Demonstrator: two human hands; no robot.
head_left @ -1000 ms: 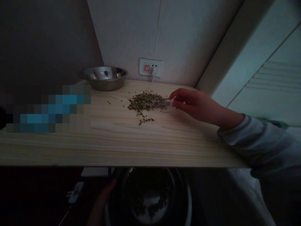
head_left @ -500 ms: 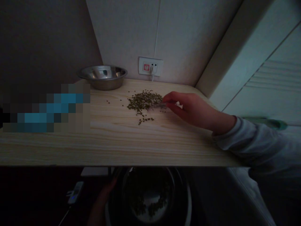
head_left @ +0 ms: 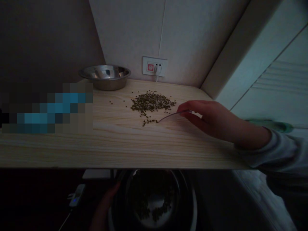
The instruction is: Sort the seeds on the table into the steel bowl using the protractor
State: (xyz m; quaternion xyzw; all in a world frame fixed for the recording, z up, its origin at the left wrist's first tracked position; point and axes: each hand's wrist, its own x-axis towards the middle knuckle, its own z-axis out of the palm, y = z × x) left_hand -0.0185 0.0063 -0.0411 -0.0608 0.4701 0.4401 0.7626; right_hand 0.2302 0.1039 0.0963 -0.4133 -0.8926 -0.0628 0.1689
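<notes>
The right hand (head_left: 209, 120) shifted nearer, pinching a sheet (head_left: 170, 115) over wood (head_left: 115, 144) beside the wall (head_left: 190, 41).

From where I'm watching over the head camera, I can't read any text, brand or number. The wall socket (head_left: 160, 69) carries a red square (head_left: 150, 67) with a paler round mark inside it, too small for me to make out as a sign. On the small device (head_left: 77, 195) below the tabletop I get a blue light but no legible lettering, and the blue patch (head_left: 36, 118) at the left is pixelated beyond reading.
</notes>
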